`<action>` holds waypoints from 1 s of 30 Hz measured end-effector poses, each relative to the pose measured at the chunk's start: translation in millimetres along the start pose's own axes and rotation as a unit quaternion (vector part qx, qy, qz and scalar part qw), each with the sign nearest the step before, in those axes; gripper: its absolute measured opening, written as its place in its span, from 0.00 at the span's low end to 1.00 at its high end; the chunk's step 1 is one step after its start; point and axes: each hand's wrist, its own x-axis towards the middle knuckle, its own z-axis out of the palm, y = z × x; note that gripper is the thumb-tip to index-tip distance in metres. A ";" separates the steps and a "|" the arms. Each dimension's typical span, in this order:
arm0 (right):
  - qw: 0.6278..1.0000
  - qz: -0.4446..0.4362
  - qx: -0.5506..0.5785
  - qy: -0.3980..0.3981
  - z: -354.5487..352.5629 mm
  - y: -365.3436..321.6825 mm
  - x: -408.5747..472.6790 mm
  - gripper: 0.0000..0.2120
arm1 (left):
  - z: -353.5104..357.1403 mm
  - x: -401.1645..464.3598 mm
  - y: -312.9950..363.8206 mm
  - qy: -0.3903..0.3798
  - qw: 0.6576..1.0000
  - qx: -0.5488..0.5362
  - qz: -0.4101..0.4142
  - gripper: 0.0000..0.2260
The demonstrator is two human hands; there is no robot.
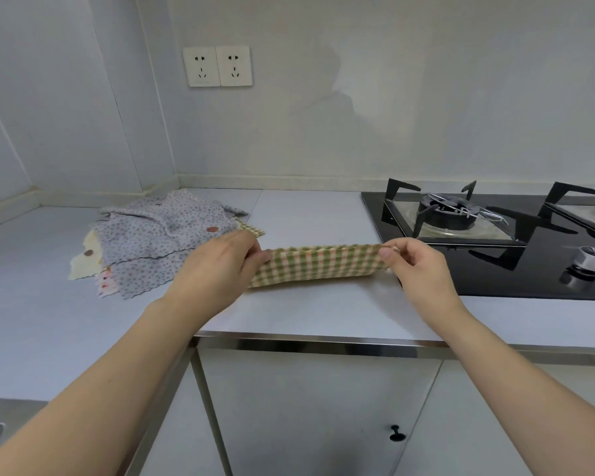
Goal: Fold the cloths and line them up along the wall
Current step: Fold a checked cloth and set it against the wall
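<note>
A: Looking at the head view. Holding the checked cloth (pixel 318 266) at centre frame, on the counter (pixel 306 314), between the pile at centre left and the hob (pixel 488 242) at right.

B: Gripping how?

A: Pinching its upper left corner with the left hand (pixel 220 266), fingers curled round the edge. Pinching the upper right corner with the right hand (pixel 416 266), thumb and forefinger closed on the hem. Lifting the far edge slightly, with the near fold resting on the counter.

B: Doing the fold well, then?

A: Probably keeping the top edge taut between both pinches, matching corner to corner before lowering, then smoothing flat. Likely worth keeping the right end off the hob's black glass, lying just beside it.

B: Counting cloths?

A: One checked cloth in hand. Seeing another checked corner (pixel 253 230) poking out from under the pile. Making out about three dotted grey cloths (pixel 162 235) overlapping, one pale yellow one (pixel 85 266) beneath at the left, and a pink-printed scrap (pixel 105 281) at the pile's lower edge. Not managing an exact total, with layers hiding each other.

B: And along the wall?

A: Finding nothing folded there yet, judging by the bare strip at the back. Also counting two sockets (pixel 217 66) at upper left, two burners at right, one cupboard knob (pixel 396 433) at the bottom.
</note>
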 end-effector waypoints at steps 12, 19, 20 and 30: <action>0.996 0.017 0.083 -0.011 4.8 -44.0 4.2 0.09 | -27.5 4.4 3.2 0.042 0.995 -0.060 -0.064 0.14; 0.997 0.078 -0.003 0.010 0.0 -48.8 9.7 0.11 | -24.6 2.8 7.0 0.054 0.997 -0.055 0.011 0.09; 0.997 0.071 -0.032 0.012 -1.1 -48.8 8.9 0.11 | -23.5 2.9 8.1 0.053 0.997 -0.046 0.017 0.10; 0.923 -0.005 -0.381 -0.059 4.0 -23.3 29.6 0.07 | 10.8 11.8 10.5 -0.070 0.995 -0.041 -0.058 0.18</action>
